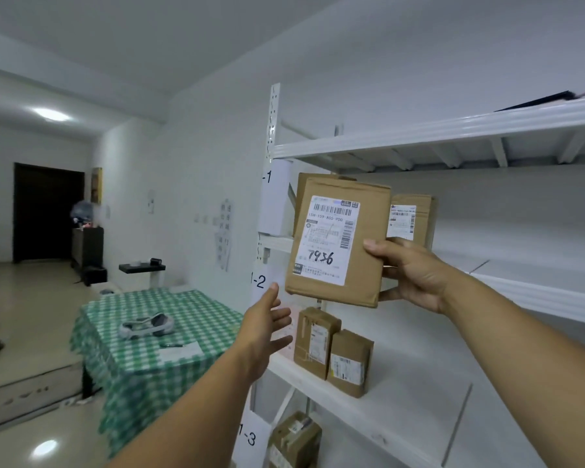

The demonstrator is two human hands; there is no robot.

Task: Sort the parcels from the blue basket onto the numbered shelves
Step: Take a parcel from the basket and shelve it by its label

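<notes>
My right hand (pixel 411 273) grips a flat brown cardboard parcel (pixel 368 211) by its right edge and holds it upright in front of the white shelf unit (pixel 453 133). Its white label reads 7936 in black pen. Just below and left of the parcel, my left hand (pixel 265 327) reaches up with straight fingers and holds nothing. White tags read 1-1 (pixel 272 197), 1-2 (pixel 262 282) and 1-3 (pixel 250 437) on the left post. Two brown parcels (pixel 414 216) stand on the 1-1 shelf behind the held one. The blue basket is out of view.
Two small brown boxes (pixel 333 351) stand on the 1-2 shelf and another box (pixel 294 440) on the 1-3 level. A table with a green checked cloth (pixel 142 359) stands to the left, bearing a white device, a pen and paper. A dark doorway lies far left.
</notes>
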